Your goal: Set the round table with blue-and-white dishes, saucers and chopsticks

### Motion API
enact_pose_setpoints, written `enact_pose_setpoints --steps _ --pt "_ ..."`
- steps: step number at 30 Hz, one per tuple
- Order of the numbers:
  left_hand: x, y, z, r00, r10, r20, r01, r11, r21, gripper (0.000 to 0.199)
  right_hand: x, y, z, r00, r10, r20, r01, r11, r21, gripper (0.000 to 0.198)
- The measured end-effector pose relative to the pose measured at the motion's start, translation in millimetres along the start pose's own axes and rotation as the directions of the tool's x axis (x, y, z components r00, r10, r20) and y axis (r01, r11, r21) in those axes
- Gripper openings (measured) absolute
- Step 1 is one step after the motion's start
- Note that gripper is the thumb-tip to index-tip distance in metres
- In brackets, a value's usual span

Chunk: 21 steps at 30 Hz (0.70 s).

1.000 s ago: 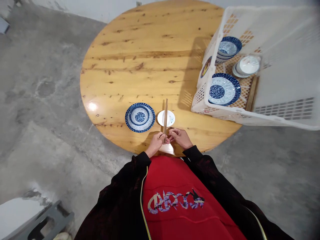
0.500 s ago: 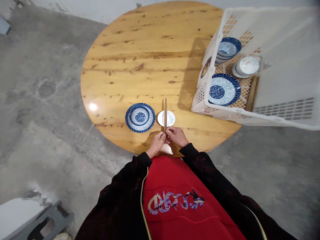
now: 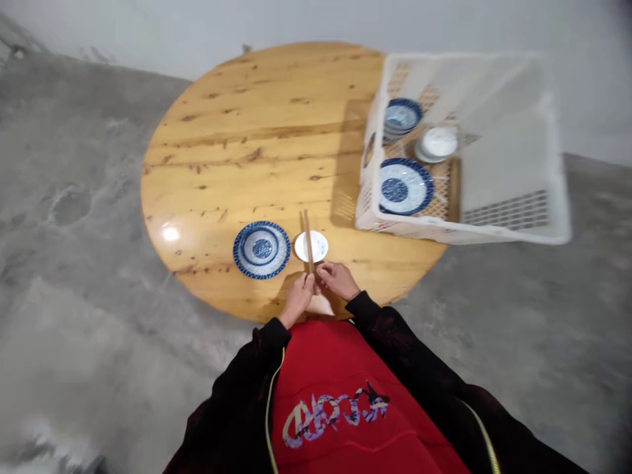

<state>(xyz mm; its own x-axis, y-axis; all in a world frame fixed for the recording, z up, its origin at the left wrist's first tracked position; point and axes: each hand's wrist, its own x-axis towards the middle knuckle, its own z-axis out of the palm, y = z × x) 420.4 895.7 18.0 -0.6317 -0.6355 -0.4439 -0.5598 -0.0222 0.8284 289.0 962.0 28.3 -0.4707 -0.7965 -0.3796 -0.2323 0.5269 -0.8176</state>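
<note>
At the near edge of the tabletop [image 3: 237, 178], the left hand [image 3: 297, 297] has its grip closed on slim, straight, wooden-looking chopsticks [image 3: 309, 243], over a round white dish [image 3: 320, 246]; the right hand [image 3: 338, 280] is beside them, its grip unclear. Work appears part-done: this dish and a blue-rimmed plate [image 3: 269, 270] are set out; glossy bowls [image 3: 402, 117] and white crockery [image 3: 439, 142] sit in the perforated plastic crate [image 3: 508, 151]

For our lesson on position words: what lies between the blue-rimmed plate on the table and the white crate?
In the head view, a small white dish with chopsticks over it, then wooden tabletop.
</note>
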Motion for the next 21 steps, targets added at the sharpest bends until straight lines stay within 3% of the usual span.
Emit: enact_pose_setpoints --steps 6,11,13,15,17,19,21 --pt "-9 17 -27 0.986 0.157 -0.048 -0.138 0.951 0.275 0.024 -9 -4 -22 0.998 -0.027 -0.063 0.029 0.999 0.03 0.019" --pt "-17 45 -50 0.922 0.364 -0.134 -0.28 0.863 0.421 0.022 -34 -31 -73 1.0 -0.019 0.014 0.015 0.969 0.245 0.024" --pt "-14 73 -58 0.873 0.464 -0.151 -0.36 0.822 0.441 0.021 -45 -49 -111 0.999 -0.041 0.023 0.032 0.947 0.319 0.03" --pt "-4 112 -62 0.804 0.576 -0.147 -0.458 0.758 0.463 0.019 -50 -66 -157 0.99 -0.09 -0.112 0.118 0.956 0.268 0.034" --pt "14 158 -61 0.724 0.683 -0.101 -0.561 0.667 0.49 0.019 -46 -78 -205 0.951 -0.149 -0.272 0.195 0.969 0.149 0.032" --pt "38 206 -54 0.652 0.758 -0.014 -0.628 0.55 0.551 0.021 -31 -79 -249 0.904 -0.149 -0.401 0.172 0.985 0.02 0.029" --pt "67 249 -40 0.633 0.76 0.148 -0.66 0.43 0.617 0.024 -7 -68 -283 0.88 -0.072 -0.47 0.063 0.997 -0.035 0.025"
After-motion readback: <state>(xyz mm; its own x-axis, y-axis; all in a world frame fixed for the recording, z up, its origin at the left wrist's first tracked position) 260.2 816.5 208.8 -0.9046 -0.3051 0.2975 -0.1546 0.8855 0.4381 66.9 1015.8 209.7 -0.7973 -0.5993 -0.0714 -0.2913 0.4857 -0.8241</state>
